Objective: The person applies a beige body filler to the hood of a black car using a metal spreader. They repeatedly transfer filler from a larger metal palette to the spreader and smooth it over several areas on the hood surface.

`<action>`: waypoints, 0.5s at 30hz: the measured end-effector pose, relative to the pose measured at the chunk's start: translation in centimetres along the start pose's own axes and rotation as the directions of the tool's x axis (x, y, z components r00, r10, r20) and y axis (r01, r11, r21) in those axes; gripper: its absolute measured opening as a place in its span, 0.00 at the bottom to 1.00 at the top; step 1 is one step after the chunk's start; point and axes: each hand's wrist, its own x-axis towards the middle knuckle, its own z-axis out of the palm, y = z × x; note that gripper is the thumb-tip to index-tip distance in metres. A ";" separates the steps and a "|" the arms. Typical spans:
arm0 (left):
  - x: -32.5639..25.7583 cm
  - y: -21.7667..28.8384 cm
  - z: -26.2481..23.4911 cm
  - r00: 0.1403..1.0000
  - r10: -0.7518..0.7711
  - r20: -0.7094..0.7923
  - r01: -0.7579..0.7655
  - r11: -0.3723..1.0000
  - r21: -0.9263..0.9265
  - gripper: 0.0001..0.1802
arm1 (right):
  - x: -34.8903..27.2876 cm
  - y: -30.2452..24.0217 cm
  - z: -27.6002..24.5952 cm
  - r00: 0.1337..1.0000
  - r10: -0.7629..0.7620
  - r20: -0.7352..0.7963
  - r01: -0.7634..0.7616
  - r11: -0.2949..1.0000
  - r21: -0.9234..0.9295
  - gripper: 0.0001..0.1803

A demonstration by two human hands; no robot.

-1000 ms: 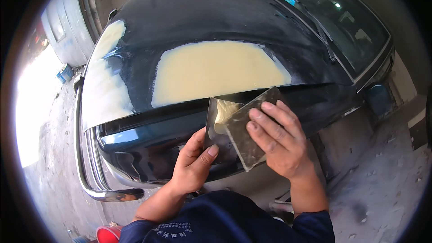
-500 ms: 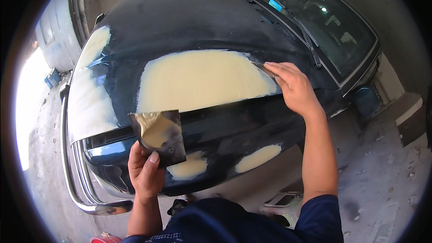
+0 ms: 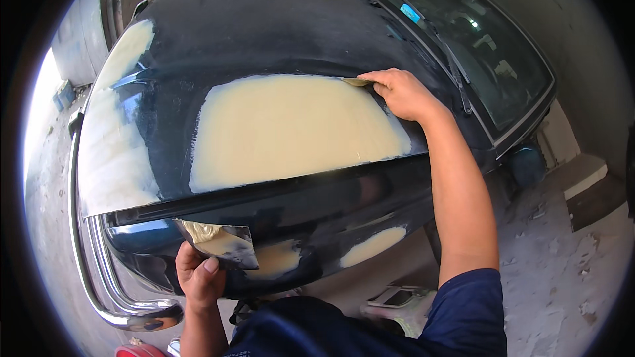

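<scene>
A large cream patch of body filler (image 3: 297, 132) covers part of the dark car hood (image 3: 264, 20). At the patch's upper right corner, my right hand (image 3: 407, 94) pinches a thin filler spreader (image 3: 357, 82), its blade lying low along the edge. My left hand (image 3: 202, 276) grips a dark square mixing plate (image 3: 239, 258) by its lower left side, thumb on top. A lump of cream filler (image 3: 202, 230) and a smear sit on that plate. It hangs in front of the fender (image 3: 317, 211), partly covering a smaller filler patch (image 3: 278, 258).
Another filler patch (image 3: 374, 246) marks the fender's lower side, and pale filler (image 3: 116, 152) spreads over the hood's front. A chrome bumper bar (image 3: 83, 258) curves round at left. The windshield (image 3: 469, 46) is at upper right. A red container (image 3: 139, 352) stands at the bottom left.
My right hand has moved up and left with the spreader, from the patch's right edge to its upper corner. My left hand and the plate are lower, and the view has shifted slightly.
</scene>
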 end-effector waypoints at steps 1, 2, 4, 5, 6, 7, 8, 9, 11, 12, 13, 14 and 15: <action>-0.1 -0.1 -0.2 1.000 0.002 -0.003 -0.002 1.000 0.001 0.24 | 0.2 0.0 0.1 1.000 -0.013 0.007 0.013 1.000 0.011 0.16; 0.0 -0.2 -0.4 1.000 0.003 -0.006 -0.003 1.000 0.002 0.24 | 0.5 -0.1 0.3 1.000 -0.024 0.013 0.024 0.999 0.021 0.16; 0.1 0.0 -0.2 1.000 -0.009 -0.005 0.009 1.000 0.002 0.24 | 0.5 -0.4 0.5 0.999 -0.024 0.027 0.023 0.999 0.026 0.16; 0.1 0.1 -0.1 1.000 -0.015 -0.004 0.015 1.000 0.001 0.24 | 0.3 -0.6 0.5 0.999 -0.015 0.032 0.014 1.000 0.024 0.16; 0.1 0.1 -0.2 1.000 -0.014 -0.004 0.014 1.000 0.003 0.25 | 0.3 -0.9 0.5 0.999 -0.011 0.036 0.010 1.000 0.027 0.16; 0.0 0.0 -0.2 1.000 -0.012 -0.004 0.012 1.000 0.005 0.25 | 0.1 -1.2 0.5 0.999 -0.002 0.040 0.001 1.000 0.025 0.16; 0.1 0.0 -0.1 1.000 -0.009 -0.004 0.009 1.000 0.007 0.25 | -0.2 -1.5 0.3 0.999 0.008 0.045 -0.009 1.000 0.023 0.16; 0.1 -0.1 -0.1 1.000 -0.007 -0.004 0.007 1.000 0.008 0.25 | -0.6 -1.8 0.3 0.999 0.018 0.050 -0.019 1.000 0.020 0.16; 0.1 -0.3 -0.3 1.000 0.002 -0.007 -0.002 1.000 0.022 0.24 | -1.5 -2.2 0.3 0.998 -0.011 0.057 0.008 0.999 0.048 0.17; 0.2 -0.2 -0.3 1.000 0.001 -0.006 -0.001 1.000 0.021 0.24 | -2.0 -2.3 0.4 0.998 -0.025 0.062 0.021 0.998 0.063 0.17; 0.2 -0.2 -0.2 1.000 0.000 -0.005 0.000 1.000 0.020 0.24 | -2.6 -2.1 0.6 0.998 -0.052 0.040 0.051 0.998 0.042 0.17; 0.2 -0.1 -0.1 1.000 -0.004 -0.012 0.004 1.000 0.018 0.24 | -3.3 -1.9 1.0 0.997 -0.080 0.020 0.080 0.997 0.020 0.17; 0.3 0.0 -0.1 1.000 -0.011 -0.011 0.011 1.000 0.013 0.25 | -3.7 -1.9 1.3 0.993 -0.115 -0.003 0.115 0.993 0.002 0.17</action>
